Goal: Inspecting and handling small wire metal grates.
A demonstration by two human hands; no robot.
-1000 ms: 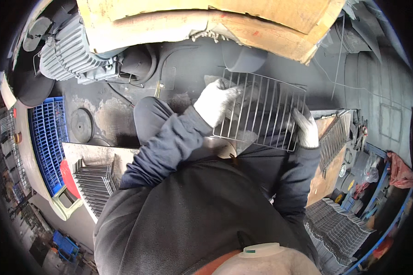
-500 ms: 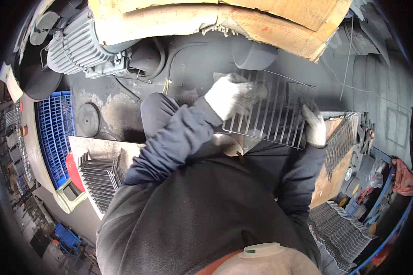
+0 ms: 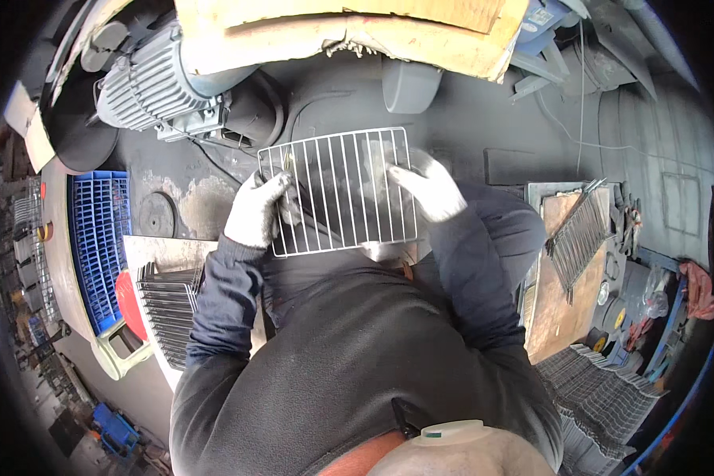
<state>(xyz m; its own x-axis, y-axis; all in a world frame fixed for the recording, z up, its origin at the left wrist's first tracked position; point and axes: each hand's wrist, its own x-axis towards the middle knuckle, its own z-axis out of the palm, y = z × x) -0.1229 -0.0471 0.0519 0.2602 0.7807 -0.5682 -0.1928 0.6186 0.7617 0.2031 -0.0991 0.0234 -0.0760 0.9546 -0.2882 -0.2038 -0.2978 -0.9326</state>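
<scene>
A rectangular wire rack with thin parallel bars is held up in front of my body, over my lap. My left hand, in a white work glove with darkened fingertips, grips its left edge. At the opposite edge my right hand, gloved the same way, is closed on the frame with its thumb on the near face. To my left, a stack of similar wire racks stands on a board. More wire racks lie on a wooden board to my right.
A grey finned motor stands at the far left, with a cardboard sheet across the top. A blue plastic crate and pale green stool are at the left. Stacked mesh panels lie at the lower right.
The rack has moved left and now faces up more squarely. My left hand has shifted from its upper left part to the left edge; my right hand has moved left with it.
</scene>
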